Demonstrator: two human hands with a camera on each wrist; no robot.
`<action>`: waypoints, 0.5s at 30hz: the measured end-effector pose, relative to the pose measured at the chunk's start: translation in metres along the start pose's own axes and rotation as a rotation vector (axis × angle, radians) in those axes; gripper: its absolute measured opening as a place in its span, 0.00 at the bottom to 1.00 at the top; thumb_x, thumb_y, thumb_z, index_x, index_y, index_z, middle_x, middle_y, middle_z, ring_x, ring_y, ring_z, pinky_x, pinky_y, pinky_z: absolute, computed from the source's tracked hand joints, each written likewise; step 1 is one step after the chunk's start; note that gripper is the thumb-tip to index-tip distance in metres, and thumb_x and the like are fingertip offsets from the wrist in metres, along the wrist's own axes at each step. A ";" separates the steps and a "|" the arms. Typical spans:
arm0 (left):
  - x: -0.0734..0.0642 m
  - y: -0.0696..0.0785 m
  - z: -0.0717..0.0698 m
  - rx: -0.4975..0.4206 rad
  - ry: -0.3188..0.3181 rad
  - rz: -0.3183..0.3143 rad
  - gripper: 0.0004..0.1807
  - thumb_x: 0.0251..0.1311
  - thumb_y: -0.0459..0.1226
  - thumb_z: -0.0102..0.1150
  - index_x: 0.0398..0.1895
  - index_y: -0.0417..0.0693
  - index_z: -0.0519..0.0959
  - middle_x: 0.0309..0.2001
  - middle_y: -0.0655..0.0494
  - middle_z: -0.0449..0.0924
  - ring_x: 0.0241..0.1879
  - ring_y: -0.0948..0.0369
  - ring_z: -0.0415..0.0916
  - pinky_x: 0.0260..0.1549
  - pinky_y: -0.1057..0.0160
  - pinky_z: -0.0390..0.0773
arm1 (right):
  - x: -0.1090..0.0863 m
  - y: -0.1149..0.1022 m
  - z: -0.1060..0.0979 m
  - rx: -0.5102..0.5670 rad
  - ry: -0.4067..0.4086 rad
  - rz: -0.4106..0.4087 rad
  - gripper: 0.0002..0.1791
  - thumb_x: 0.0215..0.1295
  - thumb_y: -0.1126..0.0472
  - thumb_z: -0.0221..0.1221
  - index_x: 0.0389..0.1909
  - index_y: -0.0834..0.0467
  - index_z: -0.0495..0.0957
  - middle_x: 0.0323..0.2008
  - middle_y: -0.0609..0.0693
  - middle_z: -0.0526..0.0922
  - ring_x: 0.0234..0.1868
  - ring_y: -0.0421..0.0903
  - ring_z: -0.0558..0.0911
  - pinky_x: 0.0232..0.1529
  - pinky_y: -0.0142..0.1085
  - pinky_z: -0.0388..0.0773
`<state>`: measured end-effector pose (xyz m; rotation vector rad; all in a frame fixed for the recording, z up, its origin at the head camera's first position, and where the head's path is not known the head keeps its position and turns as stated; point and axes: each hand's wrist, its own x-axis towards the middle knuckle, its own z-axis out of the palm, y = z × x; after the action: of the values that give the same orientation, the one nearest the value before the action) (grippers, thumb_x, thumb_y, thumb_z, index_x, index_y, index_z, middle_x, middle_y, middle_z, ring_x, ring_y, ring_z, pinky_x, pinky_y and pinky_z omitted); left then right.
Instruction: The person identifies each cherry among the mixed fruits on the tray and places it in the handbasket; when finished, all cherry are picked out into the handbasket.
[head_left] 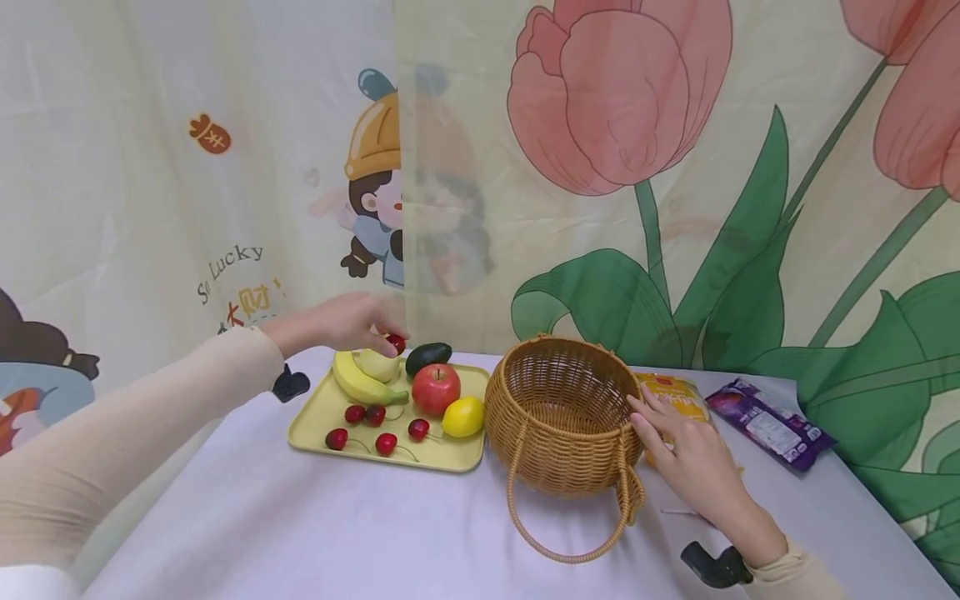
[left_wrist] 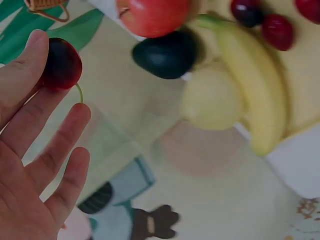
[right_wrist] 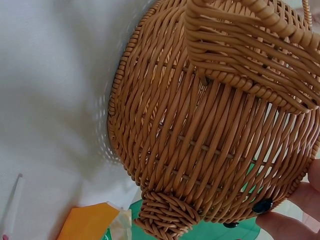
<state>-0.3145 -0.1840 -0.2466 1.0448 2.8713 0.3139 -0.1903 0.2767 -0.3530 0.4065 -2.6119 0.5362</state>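
Observation:
Between thumb and fingers my left hand point(head_left: 358, 322) pinches a dark red cherry point(left_wrist: 63, 64), its green stem hanging free, above the back of the yellow tray point(head_left: 315, 442). On that tray lie a banana point(head_left: 360, 379), a pale round fruit point(left_wrist: 212, 96), a dark green avocado point(head_left: 428, 359), a red apple point(head_left: 436, 389), a lemon point(head_left: 462, 417) and several cherries point(head_left: 386, 444). My right hand point(head_left: 693, 454) rests its fingers on the right rim of a round wicker basket point(head_left: 555, 458). The basket's handle point(head_left: 567, 557) is folded down toward the front.
Behind the right hand lies a yellow-orange snack packet point(head_left: 670, 396), partly covered by it. Further right is a purple packet point(head_left: 770, 423). A thin white stick point(right_wrist: 12, 202) lies on the white table near the basket. A printed curtain point(head_left: 465, 167) hangs behind the table.

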 end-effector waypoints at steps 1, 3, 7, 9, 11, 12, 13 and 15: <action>0.007 0.005 -0.004 0.006 -0.007 0.019 0.17 0.61 0.39 0.71 0.53 0.47 0.88 0.45 0.53 0.91 0.46 0.54 0.85 0.49 0.50 0.83 | 0.000 0.000 0.000 0.000 0.001 -0.001 0.23 0.79 0.51 0.53 0.66 0.59 0.77 0.68 0.65 0.74 0.45 0.69 0.86 0.57 0.75 0.69; 0.021 0.015 -0.012 0.002 -0.036 0.058 0.18 0.61 0.39 0.72 0.54 0.45 0.87 0.46 0.51 0.91 0.47 0.53 0.86 0.50 0.51 0.84 | -0.001 0.001 0.001 -0.002 0.001 0.000 0.23 0.79 0.51 0.53 0.67 0.58 0.77 0.69 0.64 0.74 0.35 0.66 0.86 0.55 0.74 0.71; 0.053 0.039 -0.027 0.009 -0.089 0.135 0.19 0.62 0.38 0.71 0.56 0.42 0.86 0.48 0.48 0.90 0.50 0.52 0.88 0.65 0.50 0.76 | 0.000 0.001 0.001 0.002 0.006 -0.003 0.23 0.79 0.51 0.53 0.66 0.58 0.77 0.69 0.63 0.74 0.39 0.68 0.86 0.56 0.74 0.71; 0.070 0.052 -0.030 0.020 -0.110 0.142 0.20 0.63 0.38 0.70 0.57 0.44 0.85 0.50 0.48 0.90 0.49 0.54 0.87 0.65 0.51 0.76 | 0.000 0.001 0.002 0.002 0.008 -0.004 0.23 0.79 0.51 0.53 0.66 0.59 0.78 0.69 0.63 0.74 0.38 0.65 0.87 0.57 0.74 0.70; 0.088 0.067 -0.030 0.036 -0.135 0.155 0.20 0.64 0.39 0.70 0.58 0.46 0.85 0.51 0.49 0.89 0.46 0.59 0.86 0.61 0.56 0.77 | 0.000 0.002 0.002 0.001 0.007 -0.002 0.23 0.80 0.51 0.53 0.66 0.59 0.77 0.69 0.63 0.74 0.24 0.56 0.83 0.56 0.72 0.72; 0.096 0.074 -0.030 0.045 -0.153 0.160 0.19 0.64 0.40 0.70 0.58 0.47 0.85 0.51 0.50 0.89 0.44 0.61 0.85 0.58 0.60 0.77 | -0.001 0.002 0.002 0.002 0.006 0.000 0.23 0.80 0.51 0.53 0.66 0.59 0.77 0.69 0.63 0.73 0.20 0.51 0.80 0.56 0.72 0.72; 0.105 0.081 -0.028 0.047 -0.174 0.166 0.19 0.65 0.40 0.69 0.59 0.47 0.85 0.52 0.50 0.89 0.42 0.62 0.83 0.49 0.64 0.78 | -0.001 0.002 0.002 0.000 0.010 -0.002 0.23 0.80 0.52 0.53 0.66 0.59 0.78 0.69 0.63 0.74 0.19 0.49 0.78 0.56 0.72 0.73; 0.122 0.096 -0.025 0.044 -0.227 0.200 0.18 0.66 0.39 0.68 0.58 0.46 0.85 0.52 0.50 0.89 0.40 0.64 0.79 0.40 0.69 0.76 | -0.001 0.002 0.002 -0.002 0.012 -0.004 0.23 0.80 0.51 0.53 0.66 0.58 0.77 0.69 0.63 0.74 0.17 0.45 0.75 0.55 0.71 0.73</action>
<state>-0.3508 -0.0380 -0.2012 1.2885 2.5905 0.1331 -0.1911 0.2779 -0.3556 0.4071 -2.5996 0.5335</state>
